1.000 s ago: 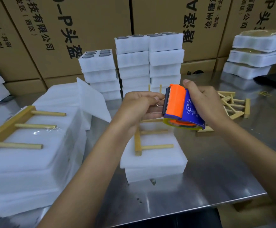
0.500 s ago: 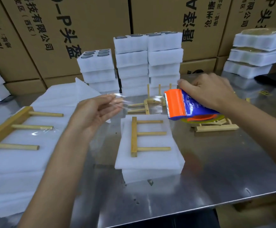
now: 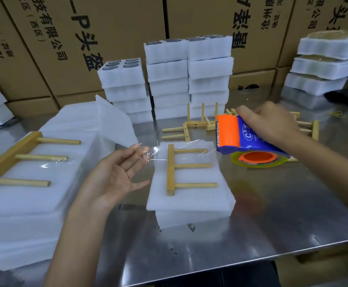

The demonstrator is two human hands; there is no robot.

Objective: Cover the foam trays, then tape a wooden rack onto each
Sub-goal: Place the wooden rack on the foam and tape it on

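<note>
Foam tray (image 3: 191, 216), already under a white foam cover sheet (image 3: 191, 195), sits near the middle of the steel table (image 3: 272, 224), close to its front edge. On the sheet lies a wooden rack (image 3: 172, 168) with 3 dowels pointing right.

A strip of clear tape (image 3: 181, 149) stretches over the rack's far end, from the fingertips of the left hand (image 3: 117, 172) to the tape dispenser (image 3: 241, 139). The left hand is palm up with its fingers spread and nearly straight; the tape's end sticks to the fingertips, and I cannot tell whether any finger pinches it. The right hand (image 3: 272, 123) grips the blue and orange dispenser from above, fingers curled round its body, holding it just beyond the tray's right rear corner.

Left of the tray, a finished pack (image 3: 23, 193) carries a taped rack (image 3: 23, 156) on top. Behind, 3 stacks of open foam trays (image 3: 169, 79) stand against cardboard boxes (image 3: 106, 27). Loose racks (image 3: 191, 125) lie on the table between those stacks and the tray, with more behind the right hand. Another 3 wrapped trays (image 3: 324, 67) are piled at far right.
</note>
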